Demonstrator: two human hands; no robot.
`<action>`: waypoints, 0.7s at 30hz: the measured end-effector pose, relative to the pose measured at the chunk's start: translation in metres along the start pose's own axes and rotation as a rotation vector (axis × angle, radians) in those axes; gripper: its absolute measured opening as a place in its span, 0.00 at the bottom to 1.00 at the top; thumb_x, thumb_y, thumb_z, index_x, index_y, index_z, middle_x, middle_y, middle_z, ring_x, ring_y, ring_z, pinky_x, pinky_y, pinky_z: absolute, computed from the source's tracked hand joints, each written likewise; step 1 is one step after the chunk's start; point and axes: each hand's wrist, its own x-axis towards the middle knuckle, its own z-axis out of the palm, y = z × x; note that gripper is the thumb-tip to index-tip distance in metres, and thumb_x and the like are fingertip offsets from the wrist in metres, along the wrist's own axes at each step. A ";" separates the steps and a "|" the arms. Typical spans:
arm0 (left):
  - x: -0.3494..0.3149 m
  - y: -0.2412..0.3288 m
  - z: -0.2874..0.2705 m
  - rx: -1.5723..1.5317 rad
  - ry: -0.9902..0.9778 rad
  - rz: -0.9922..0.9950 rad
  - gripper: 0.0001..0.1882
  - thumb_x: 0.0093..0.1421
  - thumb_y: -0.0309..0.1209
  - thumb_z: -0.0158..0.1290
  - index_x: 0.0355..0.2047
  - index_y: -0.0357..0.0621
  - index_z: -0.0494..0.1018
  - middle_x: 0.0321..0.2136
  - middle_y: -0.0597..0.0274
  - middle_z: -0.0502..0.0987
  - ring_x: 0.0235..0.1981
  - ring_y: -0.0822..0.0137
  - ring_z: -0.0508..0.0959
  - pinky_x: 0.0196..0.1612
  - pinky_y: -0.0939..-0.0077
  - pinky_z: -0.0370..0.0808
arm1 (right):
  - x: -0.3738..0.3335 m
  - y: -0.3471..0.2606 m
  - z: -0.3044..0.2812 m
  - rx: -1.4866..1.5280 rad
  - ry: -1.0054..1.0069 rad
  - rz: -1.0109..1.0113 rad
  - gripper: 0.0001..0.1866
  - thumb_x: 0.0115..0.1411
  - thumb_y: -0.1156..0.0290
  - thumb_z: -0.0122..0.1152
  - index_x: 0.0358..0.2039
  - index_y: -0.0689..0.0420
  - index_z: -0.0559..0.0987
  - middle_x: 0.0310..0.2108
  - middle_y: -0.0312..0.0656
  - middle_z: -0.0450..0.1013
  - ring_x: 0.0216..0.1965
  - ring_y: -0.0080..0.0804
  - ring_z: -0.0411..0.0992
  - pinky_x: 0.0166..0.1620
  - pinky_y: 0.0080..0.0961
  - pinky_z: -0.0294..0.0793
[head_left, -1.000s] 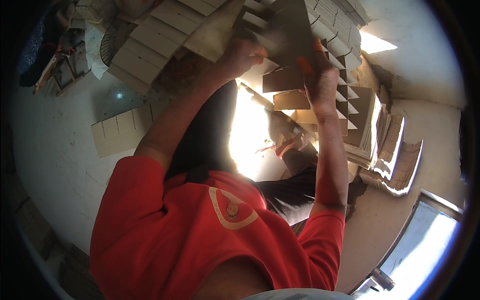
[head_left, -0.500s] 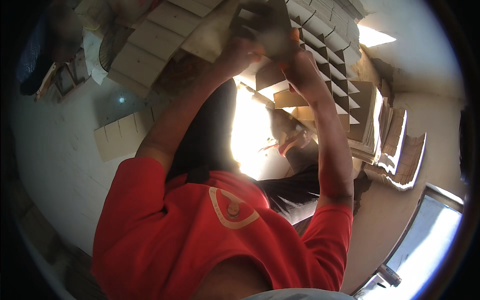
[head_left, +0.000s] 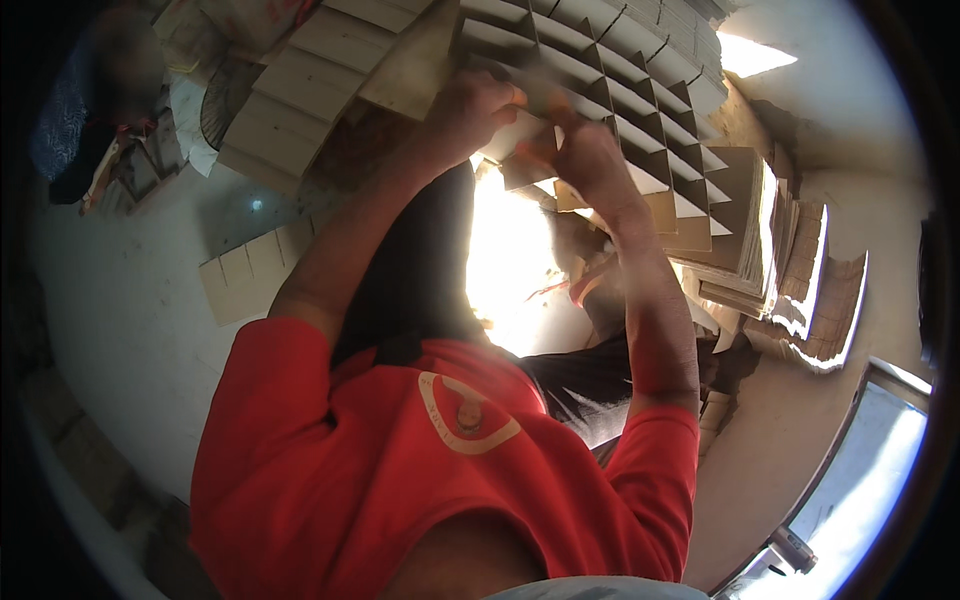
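Note:
A cardboard divider grid point(head_left: 640, 125), made of slotted crossing strips, stands open-celled in front of me. At its near left edge my left hand point(head_left: 475, 112) is closed, its curled fingers gripping the cardboard. My right hand point(head_left: 592, 165) is close to the near side of the grid, to the right of the left hand. Its thumb and forefinger are spread apart and smeared by motion, with nothing visible between them. The hands hide part of the grid's near edge.
Slotted cardboard strips point(head_left: 285, 105) lie in a row at the left. A smaller slotted piece point(head_left: 258, 272) is on the floor. Stacked cardboard sheets point(head_left: 745, 225) stand at the right. A person point(head_left: 120, 70) is at the far left. Bright sunlight falls between my legs.
The blurred cardboard piece raised between both hands is no longer up there, and more of the grid shows. My right hand has come lower and slightly left, its fingers spreading.

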 end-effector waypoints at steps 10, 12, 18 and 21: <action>0.043 0.027 0.011 0.447 -0.151 0.354 0.51 0.34 0.33 0.66 0.60 0.37 0.54 0.58 0.57 0.59 0.61 0.54 0.55 0.61 0.62 0.56 | 0.005 0.102 -0.041 -0.002 0.224 0.327 0.30 0.56 0.43 0.53 0.30 0.63 0.80 0.35 0.56 0.74 0.39 0.51 0.73 0.42 0.36 0.70; 0.061 0.003 0.017 0.374 -0.205 0.349 0.54 0.35 0.32 0.66 0.61 0.37 0.50 0.61 0.55 0.56 0.65 0.55 0.49 0.63 0.63 0.53 | -0.008 0.067 -0.049 0.260 0.087 0.210 0.23 0.55 0.52 0.58 0.38 0.62 0.79 0.34 0.51 0.76 0.34 0.38 0.74 0.36 0.30 0.71; 0.103 -0.009 0.032 0.321 -0.521 0.186 0.41 0.39 0.28 0.62 0.56 0.40 0.60 0.51 0.55 0.68 0.56 0.57 0.62 0.59 0.65 0.57 | -0.067 0.000 -0.119 0.561 0.671 -0.314 0.26 0.52 0.68 0.60 0.52 0.63 0.69 0.46 0.45 0.72 0.41 0.35 0.72 0.43 0.28 0.71; 0.103 -0.016 0.034 0.209 -0.551 0.141 0.30 0.39 0.29 0.62 0.45 0.36 0.70 0.38 0.57 0.75 0.46 0.57 0.69 0.54 0.66 0.60 | -0.113 -0.022 -0.178 0.891 0.885 -0.570 0.25 0.54 0.70 0.55 0.53 0.64 0.67 0.49 0.44 0.69 0.44 0.35 0.70 0.46 0.29 0.70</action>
